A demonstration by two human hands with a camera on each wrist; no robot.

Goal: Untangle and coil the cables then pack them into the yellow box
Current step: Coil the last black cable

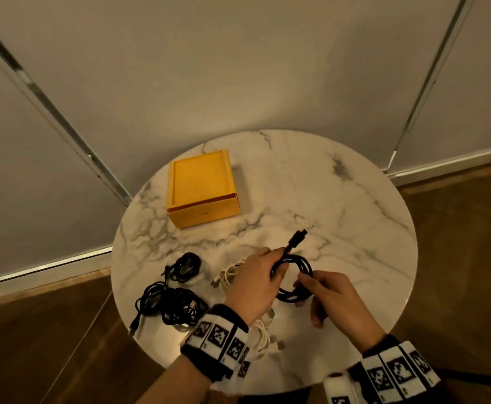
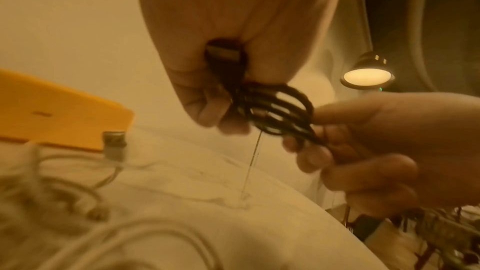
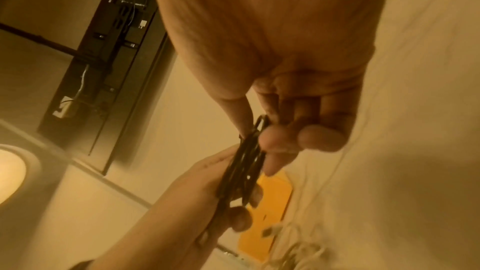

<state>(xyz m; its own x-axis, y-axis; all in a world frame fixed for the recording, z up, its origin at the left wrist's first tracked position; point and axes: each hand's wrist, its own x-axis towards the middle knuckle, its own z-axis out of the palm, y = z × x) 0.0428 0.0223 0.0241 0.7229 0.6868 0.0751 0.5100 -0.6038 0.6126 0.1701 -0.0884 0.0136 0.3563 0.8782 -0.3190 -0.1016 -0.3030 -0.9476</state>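
A coiled black cable (image 1: pixel 295 277) (image 2: pixel 275 108) (image 3: pixel 245 163) hangs above the round marble table (image 1: pixel 340 217), held from both sides. My left hand (image 1: pixel 256 282) (image 2: pixel 207 98) grips the coil's left side, and one plug end (image 1: pixel 298 237) sticks up past it. My right hand (image 1: pixel 330 295) (image 3: pixel 285 130) pinches the coil's right side. The yellow box (image 1: pixel 202 188) (image 2: pixel 59 114) (image 3: pixel 267 213) sits shut at the table's back left. Two black coils (image 1: pixel 184 266) (image 1: pixel 168 306) lie at the front left. White cables (image 1: pixel 229 274) (image 2: pixel 64 188) lie partly hidden under my left hand.
More white cable with plugs (image 1: pixel 267 336) lies near the table's front edge between my wrists. Bare marble stretches to the right and behind the coil. Grey walls stand close behind the table, and wood floor (image 1: pixel 48 345) surrounds it. A lit lamp (image 2: pixel 367 75) shows beyond.
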